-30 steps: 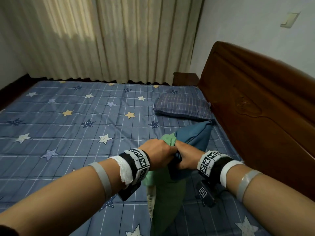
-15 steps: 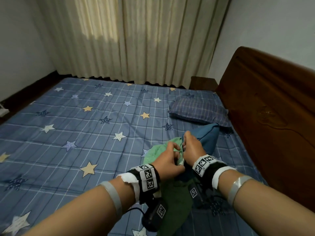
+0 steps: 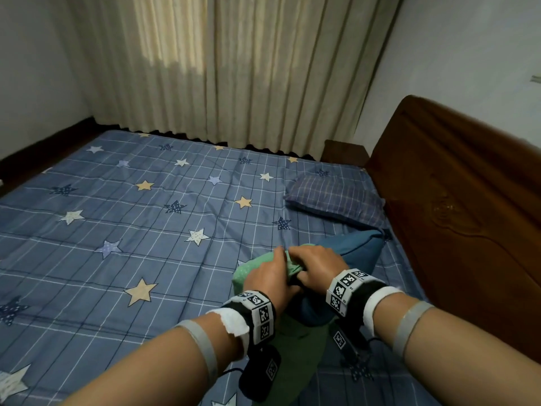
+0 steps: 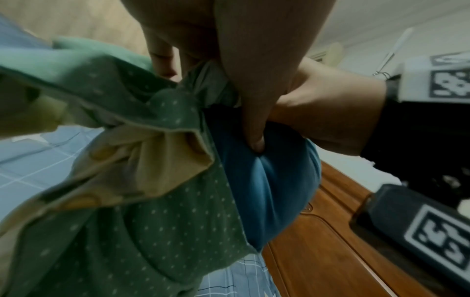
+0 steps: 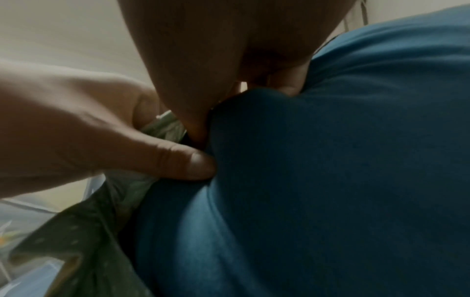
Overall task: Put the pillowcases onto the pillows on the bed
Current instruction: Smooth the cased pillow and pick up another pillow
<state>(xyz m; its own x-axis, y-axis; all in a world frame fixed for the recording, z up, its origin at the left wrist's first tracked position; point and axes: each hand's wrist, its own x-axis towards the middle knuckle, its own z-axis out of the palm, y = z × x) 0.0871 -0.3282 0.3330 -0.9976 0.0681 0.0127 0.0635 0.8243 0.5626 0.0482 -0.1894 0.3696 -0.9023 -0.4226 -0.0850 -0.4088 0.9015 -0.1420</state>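
Green dotted pillowcase (image 3: 254, 268) is bunched at the near end of the blue pillow (image 3: 358, 249), which lies on the bed (image 3: 123, 218) by the wooden headboard (image 3: 456, 206). Left hand (image 3: 270, 276) and right hand (image 3: 317, 263) both have fingers clamped on the pillowcase edge. A plaid-covered pillow (image 3: 335, 197) lies beyond.

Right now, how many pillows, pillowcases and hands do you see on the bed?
Pillows: 2, the blue pillow and the plaid pillow
Pillowcases off a pillow: 1, the green pillowcase
Hands: 2, left hand, right hand
Total: 5
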